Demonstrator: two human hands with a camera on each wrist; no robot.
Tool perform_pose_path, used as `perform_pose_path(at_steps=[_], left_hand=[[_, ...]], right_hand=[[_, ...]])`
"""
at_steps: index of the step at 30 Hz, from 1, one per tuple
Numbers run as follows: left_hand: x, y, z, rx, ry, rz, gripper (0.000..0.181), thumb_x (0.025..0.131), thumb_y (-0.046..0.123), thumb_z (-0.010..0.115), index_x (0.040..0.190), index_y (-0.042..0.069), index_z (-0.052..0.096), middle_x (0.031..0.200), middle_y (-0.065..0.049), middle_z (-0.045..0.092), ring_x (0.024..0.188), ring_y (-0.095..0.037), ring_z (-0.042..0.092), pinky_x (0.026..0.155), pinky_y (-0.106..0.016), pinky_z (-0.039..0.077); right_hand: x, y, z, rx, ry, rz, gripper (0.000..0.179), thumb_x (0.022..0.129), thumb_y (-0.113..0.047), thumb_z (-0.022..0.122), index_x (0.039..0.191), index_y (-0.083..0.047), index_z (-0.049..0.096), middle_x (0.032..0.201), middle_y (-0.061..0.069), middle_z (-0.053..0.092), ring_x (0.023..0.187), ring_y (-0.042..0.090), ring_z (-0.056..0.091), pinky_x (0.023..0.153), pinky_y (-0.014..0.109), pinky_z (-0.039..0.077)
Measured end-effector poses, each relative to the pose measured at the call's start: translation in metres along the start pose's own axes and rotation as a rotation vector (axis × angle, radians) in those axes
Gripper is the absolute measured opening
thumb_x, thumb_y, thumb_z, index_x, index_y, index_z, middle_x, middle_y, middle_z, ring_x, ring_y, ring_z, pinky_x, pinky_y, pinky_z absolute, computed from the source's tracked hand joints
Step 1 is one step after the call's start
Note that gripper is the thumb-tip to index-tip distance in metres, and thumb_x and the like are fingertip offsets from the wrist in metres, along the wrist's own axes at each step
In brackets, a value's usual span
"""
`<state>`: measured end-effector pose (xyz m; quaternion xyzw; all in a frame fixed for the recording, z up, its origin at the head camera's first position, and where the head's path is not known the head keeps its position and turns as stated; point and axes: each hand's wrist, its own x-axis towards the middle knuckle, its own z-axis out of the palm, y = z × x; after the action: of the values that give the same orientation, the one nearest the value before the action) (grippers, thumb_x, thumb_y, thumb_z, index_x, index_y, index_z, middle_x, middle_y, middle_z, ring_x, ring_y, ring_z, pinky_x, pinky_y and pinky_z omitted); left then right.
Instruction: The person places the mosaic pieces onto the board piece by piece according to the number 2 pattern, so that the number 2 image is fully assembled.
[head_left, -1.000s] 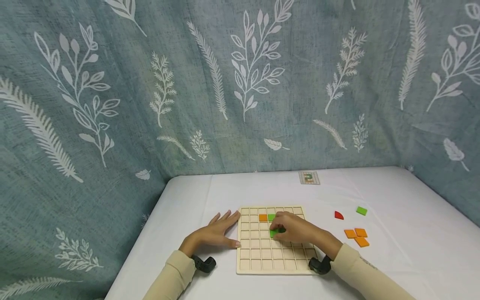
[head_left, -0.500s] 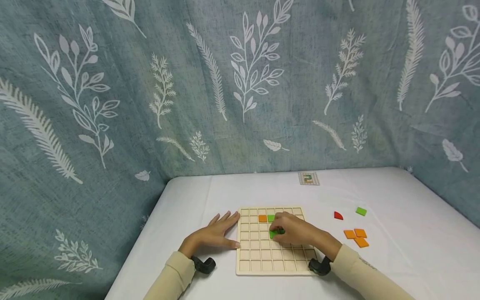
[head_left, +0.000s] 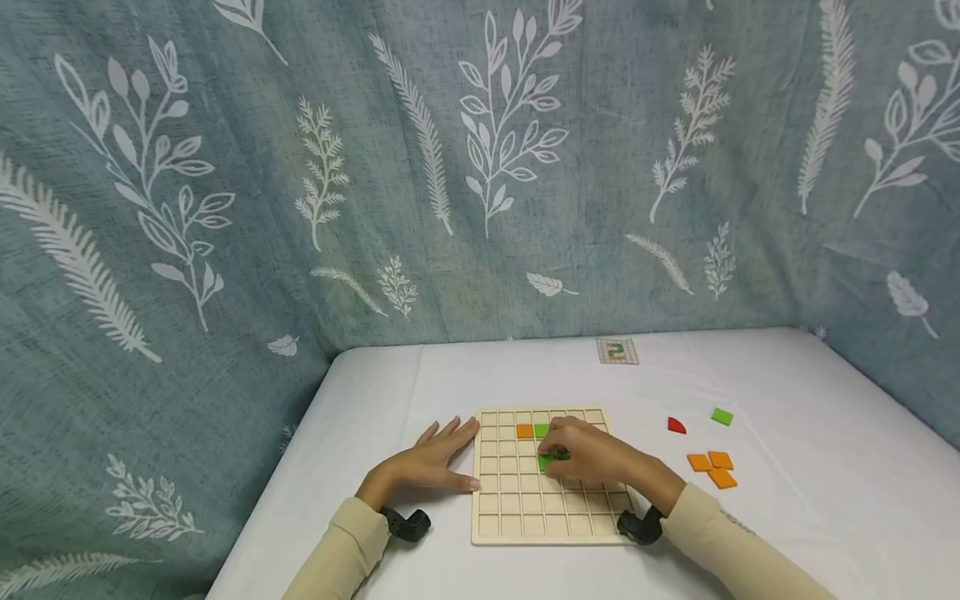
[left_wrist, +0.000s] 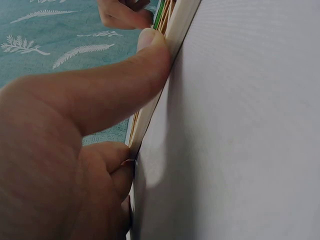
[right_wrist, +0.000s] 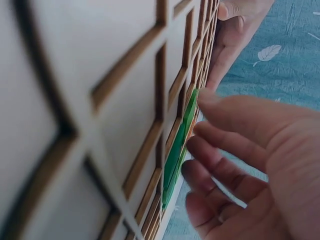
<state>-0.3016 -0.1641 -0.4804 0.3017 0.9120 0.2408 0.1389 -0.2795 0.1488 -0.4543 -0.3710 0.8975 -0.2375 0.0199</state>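
Observation:
A pale wooden grid board [head_left: 517, 527] lies on the white table. My left hand [head_left: 429, 467] rests at its left side, fingers spread and thumb tip on the rim; the left wrist view shows that thumb [left_wrist: 125, 82] against the board's edge. Over the middle cells, my right hand [head_left: 583, 450] has its fingers bent and pinches a green square tile [head_left: 545, 462]. In the right wrist view the thumb [right_wrist: 240, 112] meets one end of the green tile [right_wrist: 187, 117]. Darker green [head_left: 562, 455] shows under the hand. An orange tile [head_left: 524, 431] and another green tile [head_left: 542, 430] sit farther up the board.
Right of the board lie several loose pieces: three orange tiles [head_left: 722, 478], a red quarter-round piece [head_left: 677, 425] and a green tile [head_left: 722, 417]. A small printed grid card [head_left: 617, 351] lies near the back edge. A leaf-patterned curtain [head_left: 480, 167] hangs behind the table.
Both hands keep nearly the same places on the board. The head view has tilted a little, so everything sits slightly higher in it.

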Motion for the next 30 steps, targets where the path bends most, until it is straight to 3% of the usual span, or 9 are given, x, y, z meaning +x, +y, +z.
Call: perform_pose_path(at_steps=[7,15,20,30], left_hand=[[-0.002,0.002,-0.006,0.013,0.007,0.021,0.105,0.085,0.057,0.069,0.161,0.009,0.015,0.169,-0.005,0.014,0.158,-0.028,0.004,0.127,-0.053,-0.004],[0.001,0.002,-0.001,0.000,-0.003,0.009,0.105,0.085,0.058,0.070,0.161,0.011,0.015,0.169,-0.004,0.014,0.158,-0.027,0.004,0.127,-0.052,-0.005],[0.000,0.001,0.002,-0.005,-0.005,0.001,0.106,0.084,0.058,0.071,0.161,0.011,0.015,0.169,-0.003,0.014,0.158,-0.026,0.004,0.127,-0.052,-0.005],[-0.001,0.001,0.002,0.010,-0.002,0.011,0.107,0.084,0.058,0.071,0.161,0.009,0.015,0.169,-0.005,0.015,0.157,-0.029,0.006,0.126,-0.055,-0.003]], right_hand=[[-0.005,0.002,-0.013,0.026,0.032,0.000,0.022,0.092,-0.018,0.074,0.111,-0.008,0.073,0.105,0.002,0.067,0.094,0.014,0.063,0.079,0.027,0.056],[-0.027,0.013,-0.028,0.054,0.144,-0.023,0.020,0.090,-0.012,0.074,0.107,-0.002,0.071,0.092,-0.003,0.067,0.080,0.002,0.060,0.070,0.021,0.056],[-0.043,0.028,-0.038,0.050,0.188,0.036,0.021,0.091,-0.013,0.073,0.108,-0.001,0.071,0.092,-0.004,0.067,0.080,0.001,0.059,0.069,0.021,0.054],[-0.063,0.061,-0.058,0.057,0.207,0.247,0.026,0.093,-0.023,0.072,0.110,-0.004,0.072,0.093,-0.003,0.068,0.080,0.007,0.059,0.067,0.024,0.052]])
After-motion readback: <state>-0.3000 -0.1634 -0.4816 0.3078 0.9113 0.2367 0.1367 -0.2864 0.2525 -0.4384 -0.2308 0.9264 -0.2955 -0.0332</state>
